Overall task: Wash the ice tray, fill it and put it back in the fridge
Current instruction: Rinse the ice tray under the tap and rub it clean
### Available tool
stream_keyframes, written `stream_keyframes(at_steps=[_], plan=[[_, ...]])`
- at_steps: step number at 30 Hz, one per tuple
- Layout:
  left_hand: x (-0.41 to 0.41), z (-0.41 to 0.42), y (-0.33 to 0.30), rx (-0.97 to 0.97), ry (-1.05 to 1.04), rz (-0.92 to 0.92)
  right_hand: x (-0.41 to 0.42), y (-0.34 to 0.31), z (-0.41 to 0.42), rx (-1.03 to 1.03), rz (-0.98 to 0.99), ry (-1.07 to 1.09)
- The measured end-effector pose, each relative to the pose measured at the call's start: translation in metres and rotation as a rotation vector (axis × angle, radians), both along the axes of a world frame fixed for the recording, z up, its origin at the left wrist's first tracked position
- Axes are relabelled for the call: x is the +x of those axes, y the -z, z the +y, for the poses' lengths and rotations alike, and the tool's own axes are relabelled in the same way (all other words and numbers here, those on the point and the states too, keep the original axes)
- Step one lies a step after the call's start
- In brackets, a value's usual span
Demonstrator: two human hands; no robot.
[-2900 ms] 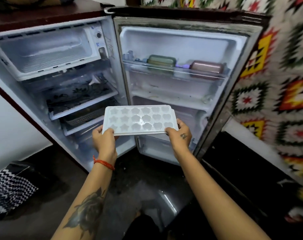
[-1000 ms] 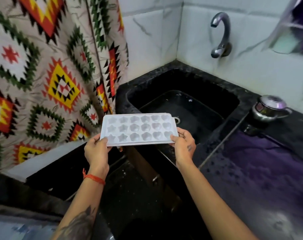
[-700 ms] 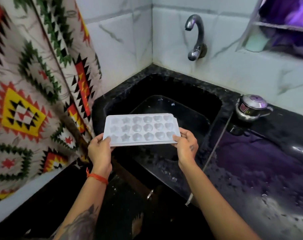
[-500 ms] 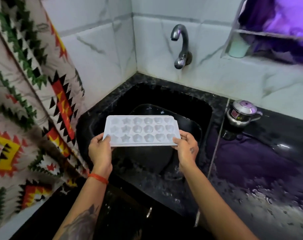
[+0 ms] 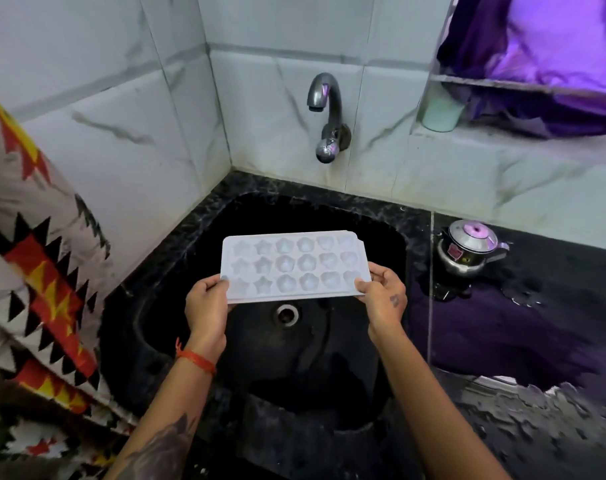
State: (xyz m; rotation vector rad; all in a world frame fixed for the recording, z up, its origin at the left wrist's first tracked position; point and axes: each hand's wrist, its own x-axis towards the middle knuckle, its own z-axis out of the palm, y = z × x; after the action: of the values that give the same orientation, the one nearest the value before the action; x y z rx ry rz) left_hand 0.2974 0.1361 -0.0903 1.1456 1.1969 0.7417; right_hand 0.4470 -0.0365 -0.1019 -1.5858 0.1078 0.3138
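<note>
A white ice tray [image 5: 292,265] with star and flower moulds hangs level over the black sink [image 5: 197,237]. My left hand [image 5: 206,306] grips its near left corner, thumb on top. My right hand [image 5: 382,294] grips the near right corner the same way. The moulds look empty. The metal tap [image 5: 325,116] sticks out of the tiled wall beyond the tray, with no water running. The drain [image 5: 287,314] shows just below the tray's near edge.
A small steel kettle [image 5: 467,249] stands on the wet black counter [image 5: 519,341] right of the sink. A patterned curtain [image 5: 42,289] hangs at the left. A pale cup [image 5: 440,110] sits in a wall niche beside purple cloth [image 5: 550,46].
I have carried the tray from the open fridge to the sink. It now hangs over the basin, closer below the tap. Both hands keep the same grip.
</note>
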Motion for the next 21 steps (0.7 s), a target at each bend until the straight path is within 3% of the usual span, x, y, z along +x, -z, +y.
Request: stream_keyframes(at_steps=[21], plan=[[0.068, 0.021, -0.004, -0.022, 0.166, -0.02, 0.084, 0.003, 0.028, -0.081, 0.009, 0.041]])
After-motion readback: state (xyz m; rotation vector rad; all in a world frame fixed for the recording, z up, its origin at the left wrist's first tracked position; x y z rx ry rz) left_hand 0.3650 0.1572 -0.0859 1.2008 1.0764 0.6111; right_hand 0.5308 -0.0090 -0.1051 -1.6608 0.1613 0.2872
